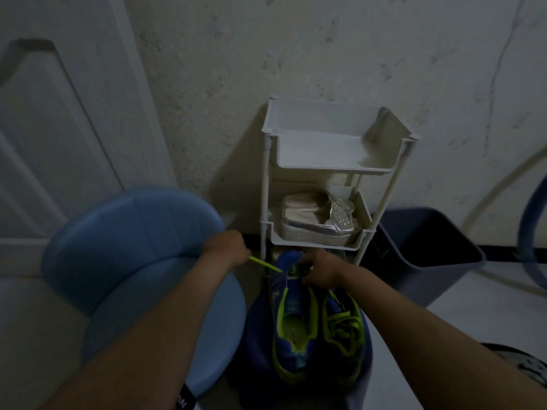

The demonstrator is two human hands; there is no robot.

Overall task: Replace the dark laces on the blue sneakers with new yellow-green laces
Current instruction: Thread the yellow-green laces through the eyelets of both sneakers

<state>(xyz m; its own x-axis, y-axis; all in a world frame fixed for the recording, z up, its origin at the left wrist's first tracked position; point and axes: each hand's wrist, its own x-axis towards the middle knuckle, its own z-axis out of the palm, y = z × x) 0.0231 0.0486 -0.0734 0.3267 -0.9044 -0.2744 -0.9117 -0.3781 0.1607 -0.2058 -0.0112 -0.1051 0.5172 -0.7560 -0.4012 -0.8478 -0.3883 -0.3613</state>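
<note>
Yellow-green lace [266,264] runs taut from the left hand [226,248], whose curled fingers grip its end, to the far eyelets of the left sneaker [291,327]. The right hand [321,272] grips that shoe's toe end, fingers curled around it. The right sneaker [343,324], also blue and showing yellow-green lacing, lies just beside it. Both rest on a dark blue surface [257,335]. A blue chair [133,238] stands to the left, a grey rack [334,161] holding silver sandals [319,220] behind, and a grey bin [429,253] to the right.
</note>
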